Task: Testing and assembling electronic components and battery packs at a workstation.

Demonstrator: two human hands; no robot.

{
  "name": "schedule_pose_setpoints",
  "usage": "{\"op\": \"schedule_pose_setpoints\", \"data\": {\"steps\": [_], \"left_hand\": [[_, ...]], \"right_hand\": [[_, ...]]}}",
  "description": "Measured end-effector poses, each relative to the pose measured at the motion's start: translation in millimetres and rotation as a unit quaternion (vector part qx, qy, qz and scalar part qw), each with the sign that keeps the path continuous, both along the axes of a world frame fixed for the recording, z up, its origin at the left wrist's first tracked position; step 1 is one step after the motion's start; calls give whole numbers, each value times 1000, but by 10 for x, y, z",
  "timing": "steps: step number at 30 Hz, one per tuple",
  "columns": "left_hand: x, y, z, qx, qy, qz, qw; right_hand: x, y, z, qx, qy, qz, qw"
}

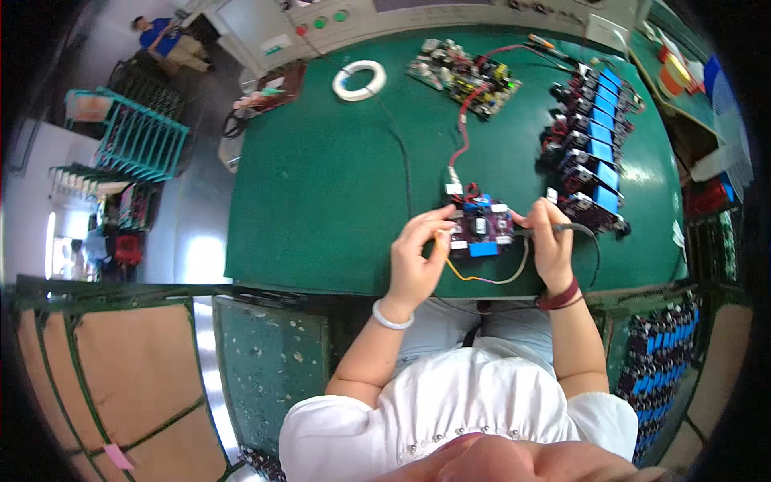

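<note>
- Desk [321, 177]: green top filling the upper centre of the frame; its near edge runs just below the hands, its left edge drops to grey floor at the left of the frame. A wide bare stretch lies left of the hands.
- Small circuit board [480, 227]: one, dark with a blue block at its near edge, lying at lower centre of the desk, close to the near edge, between the two hands.
- Left hand [418, 257]: fingers curled, thumb and forefinger pinched narrowly on the board's left edge; a pale bangle on the wrist.
- Right hand [552, 245]: closed around one grey probe-like tool [572, 228], its tip at the board's right edge; a dark red band on the wrist.
- Red wire [464, 120]: one, running from the small board up to a larger green circuit board [464, 76] at upper centre.
- Row of boards with blue parts [590, 145]: one column at upper right, roughly seven, exact count unclear; it stands just beside the right hand.
- White tape roll [359, 79]: one, upper centre-left, well apart from the hands.
- Teal rack [132, 132]: one, on the floor at upper left.
</note>
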State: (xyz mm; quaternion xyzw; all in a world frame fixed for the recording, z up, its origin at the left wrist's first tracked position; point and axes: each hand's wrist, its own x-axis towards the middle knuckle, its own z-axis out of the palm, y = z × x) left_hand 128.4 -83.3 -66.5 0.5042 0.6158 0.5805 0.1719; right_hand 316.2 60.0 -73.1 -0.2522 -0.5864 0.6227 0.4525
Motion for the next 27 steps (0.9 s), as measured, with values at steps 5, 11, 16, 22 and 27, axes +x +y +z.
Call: {"op": "schedule_pose_setpoints", "data": {"steps": [5,11,16,22,27], "left_hand": [[9,5,26,15,-7,8,1000],[3,-23,51,-11,-17,-2,1000],[-14,-4,46,3,13,1,1000],[-22,-9,59,-3,40,1,999],[15,10,88,-11,-4,16,1000]], "right_hand": [[10,23,-30,4,-9,2,1000],[12,24,15,10,-9,8,1000],[-38,-50,299,29,-24,-42,998],[-344,-131,561,102,-131,99,981],[-537,-132,494,94,-160,60,981]]}}
